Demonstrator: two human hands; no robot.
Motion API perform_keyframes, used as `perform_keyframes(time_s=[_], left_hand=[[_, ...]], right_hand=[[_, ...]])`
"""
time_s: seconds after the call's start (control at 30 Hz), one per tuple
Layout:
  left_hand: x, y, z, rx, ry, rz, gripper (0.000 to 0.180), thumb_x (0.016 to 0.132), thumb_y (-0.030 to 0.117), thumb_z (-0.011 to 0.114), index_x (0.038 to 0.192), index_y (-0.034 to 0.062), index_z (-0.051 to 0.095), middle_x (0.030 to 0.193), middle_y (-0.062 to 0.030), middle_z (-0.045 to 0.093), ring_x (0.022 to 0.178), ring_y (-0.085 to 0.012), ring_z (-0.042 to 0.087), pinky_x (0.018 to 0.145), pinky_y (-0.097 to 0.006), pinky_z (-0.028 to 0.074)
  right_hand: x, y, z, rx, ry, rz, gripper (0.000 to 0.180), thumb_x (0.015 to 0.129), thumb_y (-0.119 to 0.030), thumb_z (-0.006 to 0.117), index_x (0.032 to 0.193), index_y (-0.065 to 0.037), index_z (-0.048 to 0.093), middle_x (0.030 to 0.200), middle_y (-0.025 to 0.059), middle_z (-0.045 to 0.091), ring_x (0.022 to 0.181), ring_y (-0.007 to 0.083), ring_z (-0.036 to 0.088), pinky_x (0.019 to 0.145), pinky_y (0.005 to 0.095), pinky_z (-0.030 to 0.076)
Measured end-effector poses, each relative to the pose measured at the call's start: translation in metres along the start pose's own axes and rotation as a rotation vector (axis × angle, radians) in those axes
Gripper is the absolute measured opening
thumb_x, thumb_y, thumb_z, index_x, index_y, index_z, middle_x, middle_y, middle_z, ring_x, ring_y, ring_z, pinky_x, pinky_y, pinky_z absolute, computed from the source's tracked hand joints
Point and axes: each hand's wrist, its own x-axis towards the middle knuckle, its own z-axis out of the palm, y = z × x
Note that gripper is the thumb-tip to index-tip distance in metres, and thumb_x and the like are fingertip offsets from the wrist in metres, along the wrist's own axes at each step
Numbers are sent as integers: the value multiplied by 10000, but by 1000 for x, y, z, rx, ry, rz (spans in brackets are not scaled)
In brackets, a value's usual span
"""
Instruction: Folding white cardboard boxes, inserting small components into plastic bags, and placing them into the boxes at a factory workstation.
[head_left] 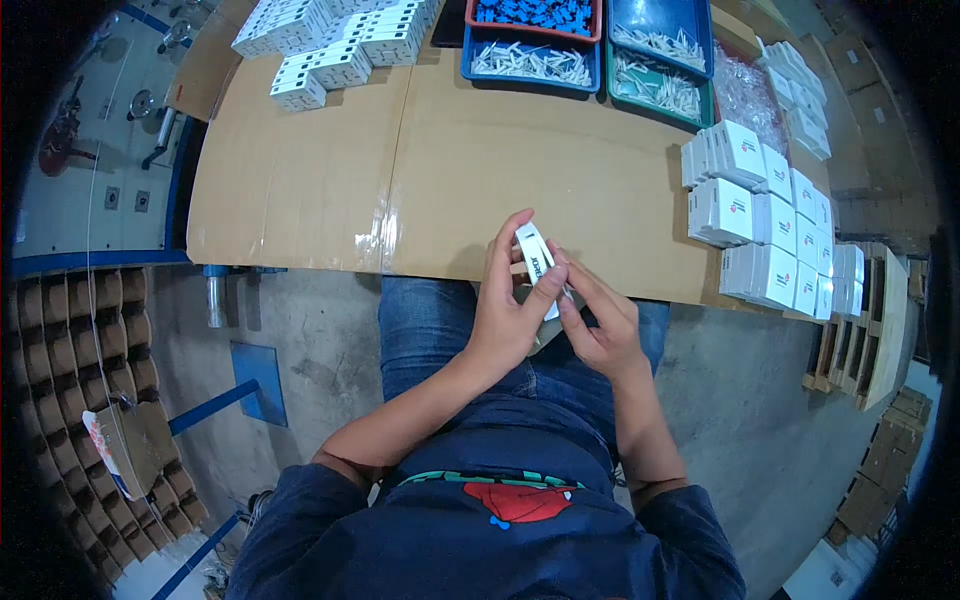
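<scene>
A slim white box (pixel 533 250) with dark print on its side is held over the table's near edge, above my lap. My left hand (pixel 505 310) wraps around it, fingers along the far left side and thumb across its near face. From the right, my right hand (pixel 606 325) closes its thumb and fingertips on the box's right edge near the lower end. Whether a small part is also pinched in those right fingertips is hidden. The box is tilted, its upper end leaning left.
Brown cardboard (pixel 540 170) covers the table. White boxes (pixel 365 45) stand in rows at the far left; more white boxes (pixel 775 235) are stacked at the right edge. At the back, a blue tray (pixel 530 88) holds white pieces, beside a red tray (pixel 534 30) of blue pieces.
</scene>
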Motion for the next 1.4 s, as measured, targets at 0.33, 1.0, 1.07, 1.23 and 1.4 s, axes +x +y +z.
perform_keyframes(time_s=[0.33,1.0,1.07,1.23,1.4], left_hand=[[4,-8,-9,553,-66,361,777,964,503,666,1529,48,389,1374,-242,430,1225,-415,518,1031,-484,450],[-9,-22,-2,455,-60,341,570,1021,281,601,1474,16,381,1377,-241,377,1280,-393,443,1094,-450,385],[-10,-25,-1,450,-59,350,568,1018,268,605,1473,15,380,1378,-241,377,1284,-393,440,1095,-451,383],[-13,-29,-1,451,-50,335,557,1012,248,603,1465,10,381,1390,-247,376,1295,-396,430,1115,-454,361],[-17,-27,2,440,-42,334,554,1021,254,585,1469,7,374,1394,-252,375,1301,-400,425,1125,-451,348]], right_hand=[[10,-29,-12,32,-65,260,653,905,14,658,1520,-50,450,1459,213,569,1251,382,631,1003,413,536],[-1,-20,-1,-110,-36,179,578,929,-10,636,1483,-57,477,897,229,702,761,387,723,652,464,557],[-3,-21,-2,-99,-51,235,567,925,4,632,1471,-52,492,943,227,707,760,377,725,655,446,564],[-7,-19,4,-116,-13,209,569,924,13,622,1474,-48,486,958,232,706,764,374,728,650,441,564],[-7,-26,1,-109,-36,308,564,925,13,611,1471,-42,484,973,246,703,788,386,729,648,455,560]])
